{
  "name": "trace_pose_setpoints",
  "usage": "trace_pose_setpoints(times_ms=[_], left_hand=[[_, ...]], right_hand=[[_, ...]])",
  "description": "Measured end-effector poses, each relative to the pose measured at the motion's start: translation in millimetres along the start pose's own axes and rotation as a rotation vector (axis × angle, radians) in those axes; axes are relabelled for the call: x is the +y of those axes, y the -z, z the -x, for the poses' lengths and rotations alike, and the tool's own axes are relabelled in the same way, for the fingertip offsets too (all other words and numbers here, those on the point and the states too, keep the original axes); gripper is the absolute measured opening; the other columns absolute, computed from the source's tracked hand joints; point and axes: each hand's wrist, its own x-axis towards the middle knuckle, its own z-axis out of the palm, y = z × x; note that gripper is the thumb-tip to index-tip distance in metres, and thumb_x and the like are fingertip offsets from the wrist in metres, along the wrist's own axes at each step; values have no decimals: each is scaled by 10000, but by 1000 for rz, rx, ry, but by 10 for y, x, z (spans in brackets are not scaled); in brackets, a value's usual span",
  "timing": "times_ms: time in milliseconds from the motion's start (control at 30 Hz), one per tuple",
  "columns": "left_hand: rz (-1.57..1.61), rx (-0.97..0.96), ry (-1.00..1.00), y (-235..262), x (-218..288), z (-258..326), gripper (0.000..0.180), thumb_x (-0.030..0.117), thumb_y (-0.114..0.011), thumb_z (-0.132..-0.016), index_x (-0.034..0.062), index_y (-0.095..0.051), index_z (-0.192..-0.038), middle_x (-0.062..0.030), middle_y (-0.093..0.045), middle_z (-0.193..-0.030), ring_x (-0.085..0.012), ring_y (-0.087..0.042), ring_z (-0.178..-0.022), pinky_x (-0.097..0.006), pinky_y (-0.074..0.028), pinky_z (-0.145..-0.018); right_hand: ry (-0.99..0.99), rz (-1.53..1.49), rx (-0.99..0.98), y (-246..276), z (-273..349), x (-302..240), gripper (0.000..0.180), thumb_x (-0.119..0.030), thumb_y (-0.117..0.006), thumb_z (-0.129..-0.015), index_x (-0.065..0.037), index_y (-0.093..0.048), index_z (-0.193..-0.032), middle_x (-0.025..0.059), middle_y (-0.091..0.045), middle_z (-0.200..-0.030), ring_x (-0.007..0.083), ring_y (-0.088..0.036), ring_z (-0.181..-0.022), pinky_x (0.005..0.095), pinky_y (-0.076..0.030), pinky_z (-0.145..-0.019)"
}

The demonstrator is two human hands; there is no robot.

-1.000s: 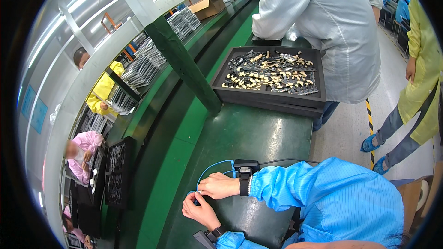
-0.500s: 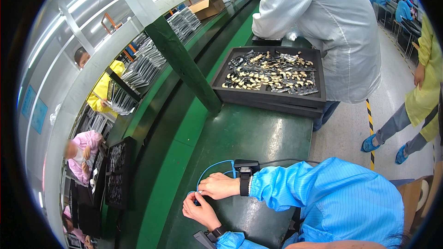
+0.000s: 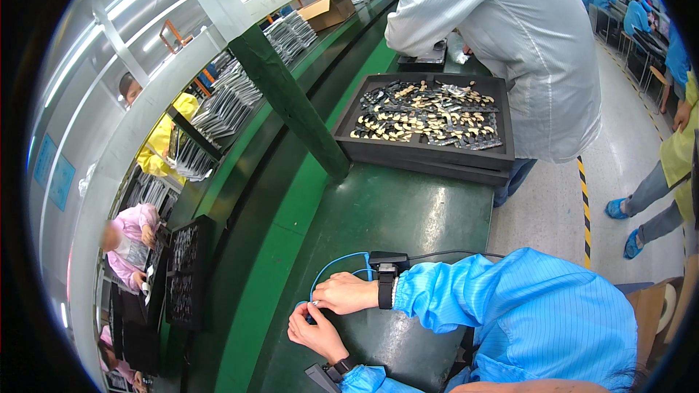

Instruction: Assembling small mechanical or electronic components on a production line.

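Observation:
My right hand (image 3: pixel 347 293) and my left hand (image 3: pixel 318 336) meet over the green bench, fingertips pinched together. A thin blue cord (image 3: pixel 336 259) loops from beside a small black box (image 3: pixel 389 257) at my right wrist down to the fingers, and both hands grip its end. A tiny pale piece shows at the fingertips, too small to name. Black bands circle both wrists; a dark device (image 3: pixel 321 377) sits by the left one.
Beyond my hands, a black tray (image 3: pixel 349 147) holds many small black-and-gold parts. A person in a white coat (image 3: pixel 539 65) leans over the bench behind it. A green post (image 3: pixel 291 102) rises beside the tray. Left runs a green-and-black conveyor line (image 3: pixel 240 247) with a black parts tray (image 3: pixel 188 273).
My hands stay in place. The white-coated person's arm has shifted left, and the walker in yellow at right has moved farther right. The pink-sleeved worker's hands have moved apart.

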Motion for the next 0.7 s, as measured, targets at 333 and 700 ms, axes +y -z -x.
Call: trace_pose_setpoints(times_ms=[333,700], left_hand=[[-5,-2,-2,2,10,-4,136,185,-592,-844,51,-573,-858,-45,-580,-836,-235,-545,-843,-397,-337,-877],[4,-17,10,-13,-7,5,153,195,-584,-854,42,-578,-866,-53,-582,-840,-236,-548,-852,-393,-336,-883]], right_hand=[[-20,-4,-20,-6,3,0,211,-259,-581,-847,-51,-614,-867,92,-617,-799,300,-609,-759,411,-465,-683],[-8,-9,-16,25,10,-8,227,-268,-566,-860,-47,-614,-862,95,-618,-797,302,-606,-758,407,-460,-686]])
